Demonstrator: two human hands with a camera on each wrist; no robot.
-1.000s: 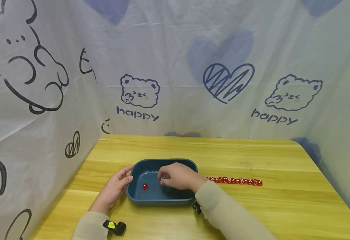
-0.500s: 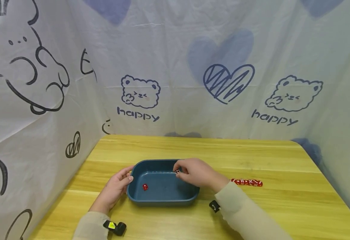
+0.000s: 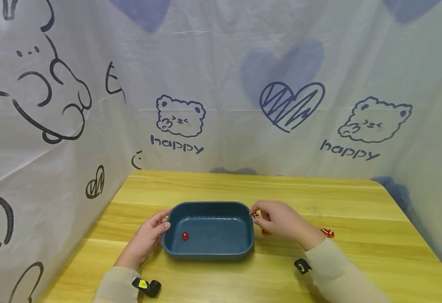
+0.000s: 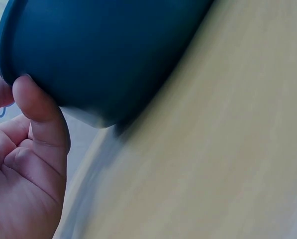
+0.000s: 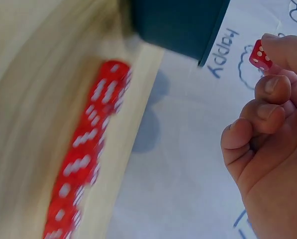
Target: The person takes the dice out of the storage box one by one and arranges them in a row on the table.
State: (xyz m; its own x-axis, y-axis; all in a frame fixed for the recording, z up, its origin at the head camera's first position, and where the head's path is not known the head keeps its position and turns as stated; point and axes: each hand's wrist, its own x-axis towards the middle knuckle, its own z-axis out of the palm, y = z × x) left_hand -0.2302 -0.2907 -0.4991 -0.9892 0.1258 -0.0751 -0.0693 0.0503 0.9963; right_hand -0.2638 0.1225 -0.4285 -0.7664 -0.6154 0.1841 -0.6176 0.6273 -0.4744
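head view: the left hand (image 3: pixel 145 240) rested fingers against the blue tray (image 3: pixel 209 250), one red die (image 3: pixel 185 236) lying inside. the right hand (image 3: pixel 281 221) pinched a die (image 3: pixel 255 216) just past the tray's right rim.

left wrist: the thumb (image 4: pixel 41 112) pressed the tray wall.

right wrist: the pinched die (image 5: pixel 260 55) sat at the fingertips, above the row of dice (image 5: pixel 86 159). a fingertip hold this shallow could slip, and the die might knock the row askew.

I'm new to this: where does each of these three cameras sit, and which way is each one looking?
Head: worn up top, looking down at the table, blue tray and both hands.
Left wrist: beside the left hand, whose thumb touches the tray's wall.
Right wrist: behind the right hand, whose fingers pinch a red die above a row of dice.
All three show the tray.
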